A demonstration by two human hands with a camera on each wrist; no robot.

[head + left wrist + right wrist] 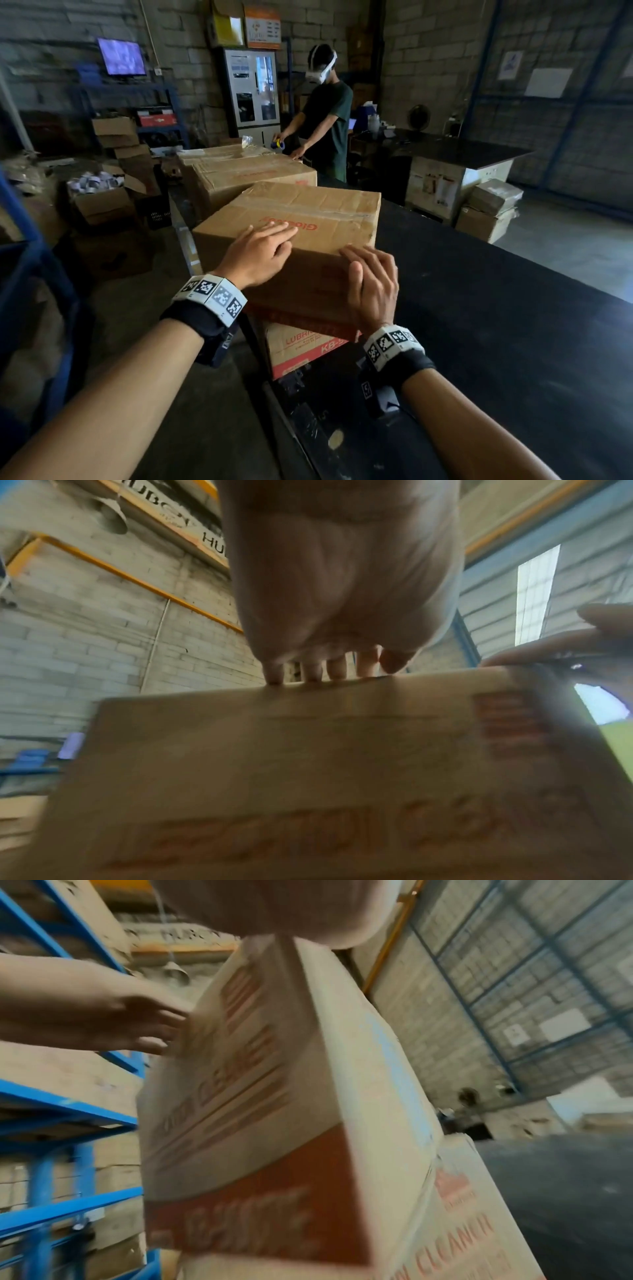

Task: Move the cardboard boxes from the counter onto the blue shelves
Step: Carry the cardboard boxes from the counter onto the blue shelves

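Observation:
A brown cardboard box [308,212] with red print sits on top of a second, red-and-white box [301,346] on the black counter [479,308]. My left hand [263,250] lies flat on the top box's lid, fingers straight. My right hand [371,281] rests over its near top edge by the right corner, thumb on the front face. The left wrist view shows my fingertips [310,673] touching the box's top edge [308,764]. The right wrist view shows the box's corner [274,1096] close up. Blue shelves [68,1110] stand to my left [34,260].
More cardboard boxes [253,174] lie further along the counter. Behind them stands a person in a headset [325,116] holding a tape roll. Open boxes [102,205] crowd the floor on the left, and wrapped boxes [489,209] sit by a far counter on the right.

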